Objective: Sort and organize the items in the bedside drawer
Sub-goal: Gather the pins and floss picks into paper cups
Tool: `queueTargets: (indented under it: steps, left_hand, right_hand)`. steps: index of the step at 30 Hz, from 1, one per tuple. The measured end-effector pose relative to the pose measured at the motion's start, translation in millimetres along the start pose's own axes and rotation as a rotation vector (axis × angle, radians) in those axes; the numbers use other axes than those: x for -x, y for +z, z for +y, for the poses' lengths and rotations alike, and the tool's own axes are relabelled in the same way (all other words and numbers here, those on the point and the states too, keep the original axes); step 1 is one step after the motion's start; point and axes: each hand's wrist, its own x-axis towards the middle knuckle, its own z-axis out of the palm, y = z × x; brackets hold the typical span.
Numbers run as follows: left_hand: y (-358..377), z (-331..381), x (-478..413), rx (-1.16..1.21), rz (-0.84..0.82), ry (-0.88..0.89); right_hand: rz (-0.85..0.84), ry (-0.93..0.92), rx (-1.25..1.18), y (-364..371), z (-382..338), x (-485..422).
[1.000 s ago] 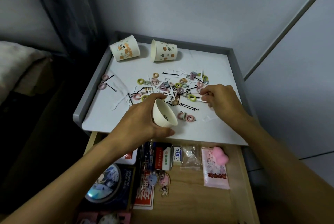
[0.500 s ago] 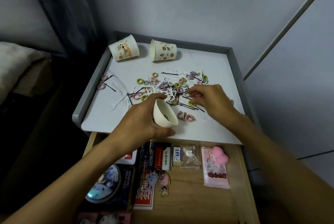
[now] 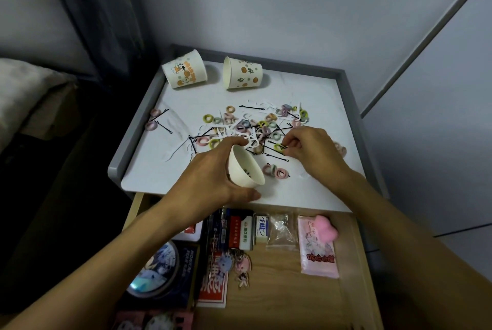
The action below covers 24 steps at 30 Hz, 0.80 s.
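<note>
Sorting hair ties and hairpins on the worktop (image 3: 306, 95) above the open drawer (image 3: 279, 289).

The left hand (image 3: 213, 172) is gripping a plain paper cup (image 3: 246, 168) near the worktop's front edge, tilting its mouth toward the right hand (image 3: 314, 151). The right hand is pinching a black hairpin (image 3: 277, 157) at the near right side of the pile (image 3: 247, 124), which is lying mid-worktop. Two printed cups (image 3: 186, 70) are lying on their sides along the far edge, toward the left corner.
</note>
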Motion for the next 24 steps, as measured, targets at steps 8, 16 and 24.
queueTargets:
  steps: [8,16,24]
  left_hand:
    - [0,1,-1,0.003,-0.005,-0.007]
    - [-1,2,0,-0.01,0.002,0.006]
    - [0,2,-1,-0.009,0.005,0.007]
  right_hand:
    - [-0.006,-0.051,0.307,5,-11,2]
    - [0.073,0.075,0.225,-16,0,-1]
    - [0.062,0.121,0.195,-25,9,2]
